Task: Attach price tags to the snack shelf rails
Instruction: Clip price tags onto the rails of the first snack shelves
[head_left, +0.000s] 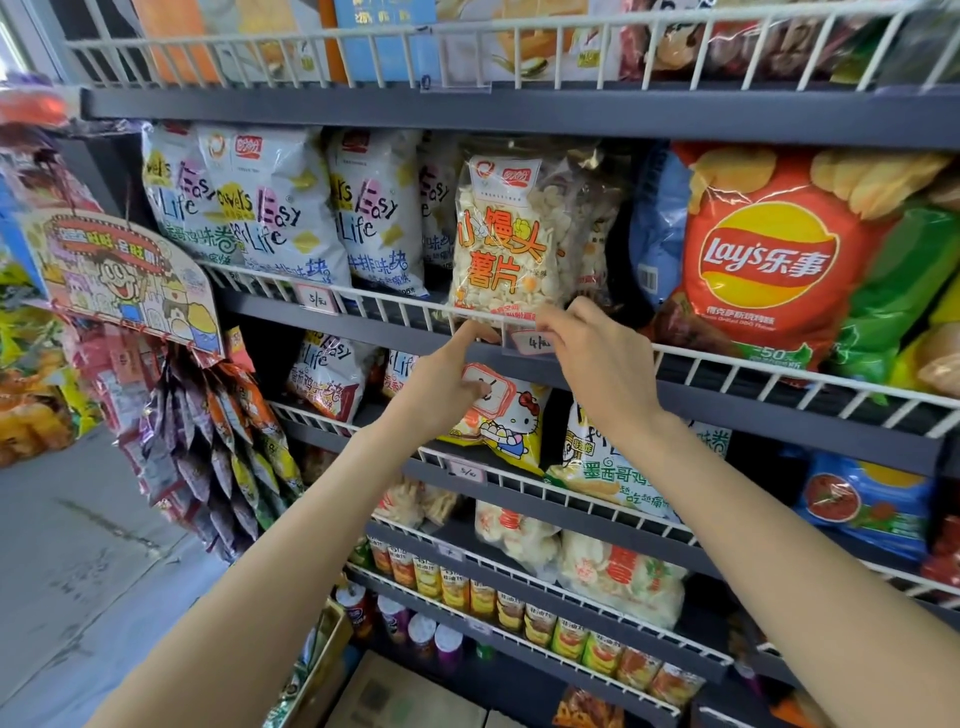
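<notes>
The left hand (447, 379) steadies the wire rail (395, 304) with its forefinger, grip curled around spare price tags (485, 389). The right hand (587, 343) pinches the tag (530, 342) against the rail, apparently to clip it below the snack bag (511, 234).

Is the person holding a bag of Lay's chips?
No, the red Lay's bag sits untouched on the shelf; both the left hand and right hand are at a price tag on the rail.

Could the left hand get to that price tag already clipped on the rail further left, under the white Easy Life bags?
Probably yes. The left hand is at the same wire rail, and the clipped tag sits along it to the left with nothing in between.
</notes>
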